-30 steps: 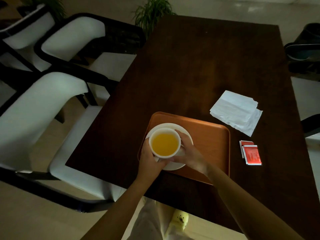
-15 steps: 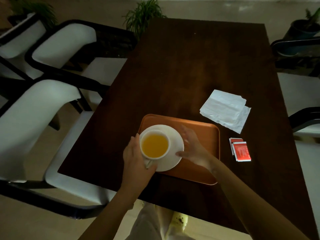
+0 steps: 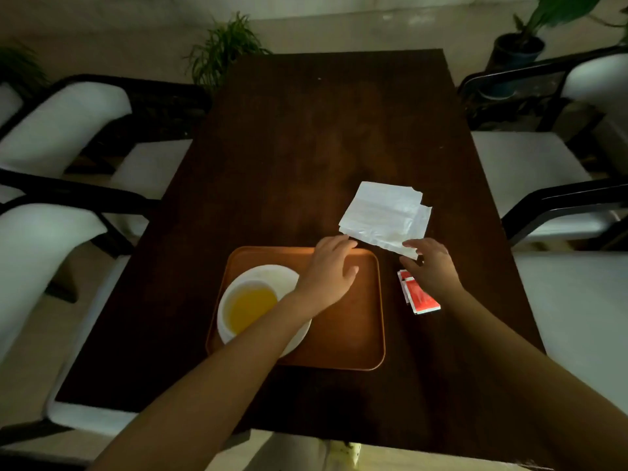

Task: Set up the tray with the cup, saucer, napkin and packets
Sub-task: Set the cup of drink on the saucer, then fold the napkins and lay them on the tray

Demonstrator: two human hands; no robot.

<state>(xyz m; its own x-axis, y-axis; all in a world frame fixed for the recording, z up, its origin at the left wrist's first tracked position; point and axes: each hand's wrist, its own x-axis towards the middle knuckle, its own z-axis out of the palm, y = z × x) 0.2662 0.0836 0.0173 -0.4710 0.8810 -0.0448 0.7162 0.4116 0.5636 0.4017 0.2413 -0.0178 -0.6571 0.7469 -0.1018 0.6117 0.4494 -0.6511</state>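
An orange tray (image 3: 350,334) lies on the dark wooden table (image 3: 323,130). On its left half stands a white saucer (image 3: 272,275) with a white cup (image 3: 238,311) of yellow liquid; my left forearm crosses over them. My left hand (image 3: 328,270) hovers open above the tray's far right part, fingertips near the near-left corner of the white napkin (image 3: 384,215). My right hand (image 3: 431,266) is open with its fingertips at the napkin's near corner; whether they touch it is unclear. Red packets (image 3: 419,297) lie on the table right of the tray, beside my right wrist.
White-cushioned black-framed chairs stand along both sides of the table (image 3: 51,130) (image 3: 543,185). Potted plants (image 3: 224,52) (image 3: 520,45) sit on the floor beyond the far end. The table's near edge is just below my arms.
Both hands have let go of the cup and saucer, which now rest on the tray's left half, and have moved forward and right to the napkin's near edge.
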